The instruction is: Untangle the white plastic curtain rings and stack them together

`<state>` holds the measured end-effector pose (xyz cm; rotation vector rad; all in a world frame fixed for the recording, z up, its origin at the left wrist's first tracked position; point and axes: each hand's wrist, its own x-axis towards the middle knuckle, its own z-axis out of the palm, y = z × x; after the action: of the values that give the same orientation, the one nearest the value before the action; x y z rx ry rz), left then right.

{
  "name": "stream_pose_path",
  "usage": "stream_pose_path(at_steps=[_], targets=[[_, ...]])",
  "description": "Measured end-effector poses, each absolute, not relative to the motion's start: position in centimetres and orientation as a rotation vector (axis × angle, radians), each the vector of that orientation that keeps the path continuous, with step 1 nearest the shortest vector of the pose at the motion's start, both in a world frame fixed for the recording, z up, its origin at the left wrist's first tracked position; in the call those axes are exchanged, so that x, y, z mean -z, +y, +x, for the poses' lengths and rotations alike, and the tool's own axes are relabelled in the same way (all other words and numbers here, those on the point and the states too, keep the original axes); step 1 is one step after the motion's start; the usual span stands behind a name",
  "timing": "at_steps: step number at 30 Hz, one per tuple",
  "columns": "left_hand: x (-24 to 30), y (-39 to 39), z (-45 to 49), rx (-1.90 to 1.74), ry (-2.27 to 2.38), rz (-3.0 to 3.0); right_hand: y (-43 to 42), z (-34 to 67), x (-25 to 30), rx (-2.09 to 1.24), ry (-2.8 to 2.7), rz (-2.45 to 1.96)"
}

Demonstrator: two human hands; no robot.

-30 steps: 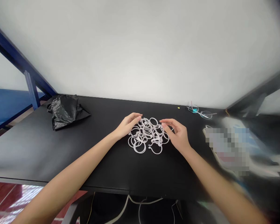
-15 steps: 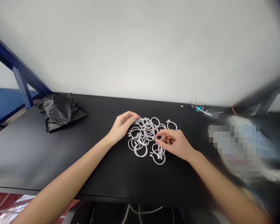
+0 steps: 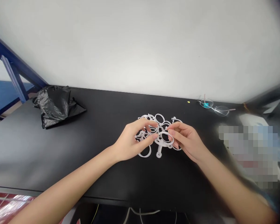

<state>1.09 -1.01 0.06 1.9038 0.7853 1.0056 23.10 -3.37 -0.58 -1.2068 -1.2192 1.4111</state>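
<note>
White plastic curtain rings (image 3: 153, 132) with small eyelets lie in a loose, overlapping pile on the black tabletop (image 3: 107, 118). Between thumb and fingertips, my right hand (image 3: 188, 138) pinches one white curtain ring (image 3: 173, 140) at its upper right edge, just above the pile. My left hand (image 3: 130, 140) reaches over the pile's left part, thumb and index finger apart, their tips close to the left side of that ring. Whether the left thumb touches it I cannot tell. Both hands hide parts of the pile.
A crumpled black plastic bag (image 3: 54, 105) lies at the back left. Eyeglasses (image 3: 214, 108) rest near the wall at the back right, beside a small yellow bit (image 3: 188, 102). A blurred, pixelated packet (image 3: 249, 155) lies at the right. Cables (image 3: 144, 213) hang below the front edge.
My right hand has picked up a curtain ring from the pile. My left hand has moved right, from the pile's upper left edge to beside that ring. The view has shifted slightly.
</note>
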Motion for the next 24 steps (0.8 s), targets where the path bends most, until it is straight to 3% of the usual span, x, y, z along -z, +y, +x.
stream_pose_path(at_steps=[17,24], targets=[[0.4,-1.5,1.8,-0.88,0.739,1.871,-3.9,22.5,1.7,-1.194,-1.288,-1.162],[0.5,-1.4,1.8,-0.865,0.768,1.512,-3.7,22.5,1.8,-1.317,-1.426,-1.014]])
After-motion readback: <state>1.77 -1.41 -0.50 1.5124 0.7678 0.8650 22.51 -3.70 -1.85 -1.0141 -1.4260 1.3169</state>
